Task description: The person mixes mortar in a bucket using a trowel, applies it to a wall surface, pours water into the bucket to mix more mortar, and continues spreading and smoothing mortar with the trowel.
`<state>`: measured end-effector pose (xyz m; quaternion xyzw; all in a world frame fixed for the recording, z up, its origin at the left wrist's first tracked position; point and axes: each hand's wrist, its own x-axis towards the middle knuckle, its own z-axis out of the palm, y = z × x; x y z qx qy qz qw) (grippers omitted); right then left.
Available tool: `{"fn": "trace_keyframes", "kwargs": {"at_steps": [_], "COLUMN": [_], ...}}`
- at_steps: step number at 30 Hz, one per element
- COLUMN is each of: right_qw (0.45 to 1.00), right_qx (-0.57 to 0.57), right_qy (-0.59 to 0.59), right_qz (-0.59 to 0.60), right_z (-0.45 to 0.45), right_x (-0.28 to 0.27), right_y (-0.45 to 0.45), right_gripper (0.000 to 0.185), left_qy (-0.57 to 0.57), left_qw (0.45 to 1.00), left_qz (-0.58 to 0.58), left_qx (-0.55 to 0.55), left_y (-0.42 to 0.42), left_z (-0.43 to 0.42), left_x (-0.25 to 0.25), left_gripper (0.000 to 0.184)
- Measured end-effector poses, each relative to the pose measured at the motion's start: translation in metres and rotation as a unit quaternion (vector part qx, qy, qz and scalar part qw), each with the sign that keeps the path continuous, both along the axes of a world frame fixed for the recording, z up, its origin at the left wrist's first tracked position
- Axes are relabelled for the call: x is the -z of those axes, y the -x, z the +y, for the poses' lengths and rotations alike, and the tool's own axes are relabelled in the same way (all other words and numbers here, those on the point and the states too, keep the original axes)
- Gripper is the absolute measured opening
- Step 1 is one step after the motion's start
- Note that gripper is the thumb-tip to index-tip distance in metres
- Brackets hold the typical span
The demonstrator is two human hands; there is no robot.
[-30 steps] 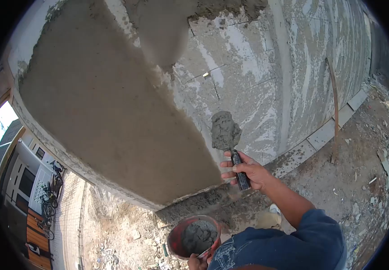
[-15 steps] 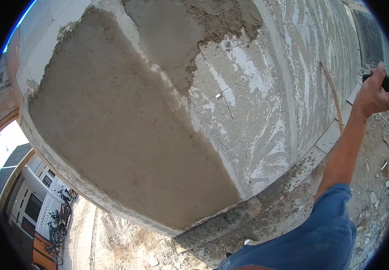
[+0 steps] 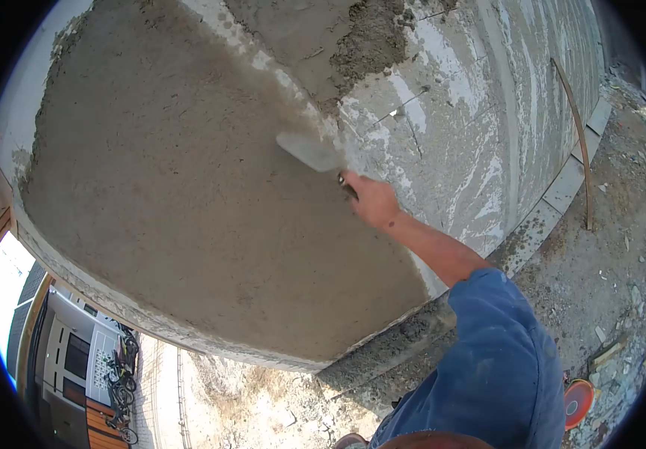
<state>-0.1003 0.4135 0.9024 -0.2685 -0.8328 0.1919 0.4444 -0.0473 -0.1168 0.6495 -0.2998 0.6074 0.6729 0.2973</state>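
Note:
My right hand [image 3: 372, 198] is closed round the dark handle of a trowel. The trowel's pale flat blade [image 3: 309, 153] lies at the smooth brown plastered panel [image 3: 210, 202], near its right edge. No lump of mortar shows on the blade's visible face. Beside the panel, rough fresh mortar [image 3: 371, 41] covers the upper part of the bare block wall [image 3: 442, 112]. My left hand is out of view. At the bottom edge, part of a reddish rim [image 3: 351, 441] shows below my blue sleeve.
A curved wooden strip [image 3: 576, 135] leans by the wall at the right. An orange-red round object [image 3: 577, 402] lies on the rubble-strewn ground. Pale slabs [image 3: 564, 187] run along the wall's foot. Parked motorbikes and a bicycle [image 3: 122, 382] stand at the lower left.
My right hand has swung from the far right to the plastered panel. The mortar lump seen on the trowel a second ago no longer shows. My left hand and the bucket have left view.

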Motion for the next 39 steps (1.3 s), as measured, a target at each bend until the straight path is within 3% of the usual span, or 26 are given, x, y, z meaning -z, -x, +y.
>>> {"fn": "trace_keyframes", "kwargs": {"at_steps": [1,2,4,6,7,8,10,11,12,13,18,23,26,29,30,31,32,33,34,36,37,38,39], "right_qw": [0.993,0.985,0.908,0.873,0.851,0.810,0.808,0.755,0.753,0.753,0.728,0.668,0.644,0.535,0.536,0.526,0.559,0.555,0.568,0.536,0.509,0.519,0.519], "right_qx": [-0.098,-0.173,-0.350,-0.460,-0.482,-0.477,-0.467,-0.438,-0.431,-0.422,-0.422,-0.523,-0.518,-0.492,-0.489,-0.480,-0.446,-0.454,-0.441,-0.405,-0.429,-0.425,-0.422], "right_qy": [0.042,0.012,0.180,0.082,0.058,0.047,-0.071,-0.062,-0.054,-0.064,0.009,0.227,0.298,0.485,0.507,0.522,0.544,0.549,0.575,0.695,0.719,0.732,0.742], "right_qz": [-0.059,-0.020,-0.143,-0.140,-0.202,-0.339,-0.353,-0.483,-0.495,-0.501,-0.540,-0.479,-0.477,-0.486,-0.465,-0.469,-0.439,-0.429,-0.391,-0.256,-0.201,-0.118,-0.037], "right_z": [-0.063,-0.111,-0.190,-0.226,-0.234,-0.240,-0.242,-0.248,-0.247,-0.243,-0.245,-0.262,-0.252,-0.228,-0.227,-0.232,-0.240,-0.244,-0.252,-0.267,-0.266,-0.264,-0.268], "right_x": [0.039,0.096,0.131,0.171,0.173,0.163,0.190,0.161,0.163,0.163,0.165,0.199,0.201,0.174,0.185,0.179,0.184,0.187,0.189,0.196,0.189,0.184,0.164], "right_y": [0.011,0.026,0.010,-0.007,-0.020,-0.030,-0.046,-0.051,-0.055,-0.058,-0.066,-0.073,-0.080,-0.095,-0.100,-0.098,-0.099,-0.097,-0.097,-0.100,-0.099,-0.103,-0.111], "right_gripper": [0.050,0.050,0.050,0.048,0.046,0.046,0.036,0.040,0.039,0.038,0.047,0.057,0.055,0.065,0.070,0.073,0.078,0.079,0.080,0.068,0.057,0.054,0.051], "left_qy": [0.001,0.003,0.010,0.013,0.011,0.010,-0.008,0.013,0.096,-0.030,-0.022,-0.071,-0.107,-0.064,-0.073,-0.076,-0.099,-0.120,-0.123,-0.117,0.083,0.278,0.191], "left_qw": [1.000,1.000,0.999,0.997,0.995,0.994,0.997,0.996,0.995,0.996,0.985,0.971,0.970,0.983,0.982,0.984,0.983,0.982,0.984,0.986,0.927,0.743,0.866], "left_qz": [-0.007,-0.009,-0.017,-0.023,-0.024,-0.022,-0.030,0.029,0.031,0.064,0.121,0.131,0.113,0.036,0.019,-0.018,0.003,-0.011,-0.041,-0.069,0.113,0.287,0.181], "left_qx": [-0.006,-0.012,-0.040,-0.078,-0.095,-0.104,-0.066,-0.078,0.018,-0.057,0.118,0.188,0.185,0.167,0.176,0.158,0.156,0.142,0.122,0.095,0.348,0.537,0.425], "left_y": [-0.001,-0.003,-0.017,-0.038,-0.046,-0.049,-0.030,-0.030,-0.018,-0.020,0.011,0.026,0.032,0.040,0.044,0.049,0.049,0.052,0.059,0.078,0.067,0.049,0.058], "left_z": [-0.005,-0.012,-0.034,-0.058,-0.066,-0.070,-0.104,-0.068,-0.065,-0.036,0.003,0.042,0.050,0.043,0.038,0.032,0.028,0.024,0.010,-0.024,-0.014,-0.014,-0.022], "left_x": [-0.001,-0.001,0.001,-0.011,-0.017,-0.023,0.024,-0.026,-0.041,-0.067,-0.106,-0.106,-0.099,-0.092,-0.087,-0.075,-0.067,-0.057,-0.030,0.034,-0.012,-0.059,-0.035], "left_gripper": [0.022,0.022,0.022,0.022,0.022,0.022,0.018,0.016,0.018,0.018,0.036,0.042,0.043,0.043,0.042,0.043,0.043,0.044,0.038,0.018,0.017,0.017,0.017]}}
